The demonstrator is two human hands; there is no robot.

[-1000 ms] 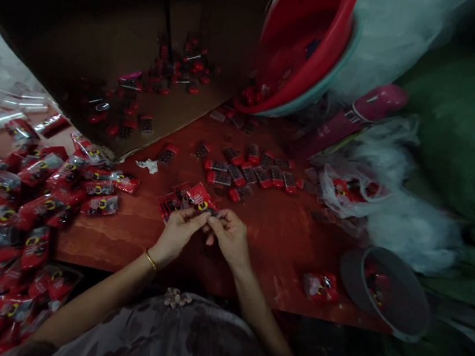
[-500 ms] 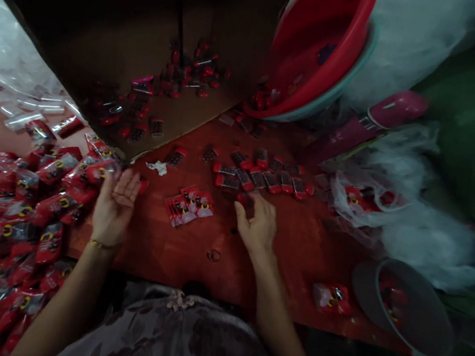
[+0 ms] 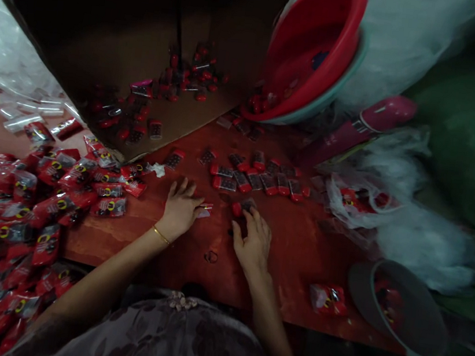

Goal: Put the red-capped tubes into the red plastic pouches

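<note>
My left hand (image 3: 180, 211), a yellow bangle on its wrist, lies over the small printed red cards (image 3: 205, 211) with its fingers spread. It covers most of them, and their edge shows past its fingertips. My right hand (image 3: 252, 238) is curved beside a small clear container with a red cap (image 3: 237, 208). The fingertips touch its dark end, while the thumb stands apart. Beyond that hand, several similar red-capped containers (image 3: 269, 183) lie in rows on the red table (image 3: 215, 280). Filled red packets (image 3: 56, 207) are heaped to the left of my left hand.
An open cardboard box (image 3: 211, 113) on its side holds loose red-capped containers. Behind it on the right lean a red basin (image 3: 351, 29) and a pink bottle (image 3: 388, 113). A grey tub (image 3: 405, 334), a single packet (image 3: 329, 299) and plastic bags (image 3: 424, 226) lie to the right.
My left hand has moved right, from the packet heap to the printed cards. Packets it partly hid now show at the heap's edge. My right hand has barely moved beside the red-capped container.
</note>
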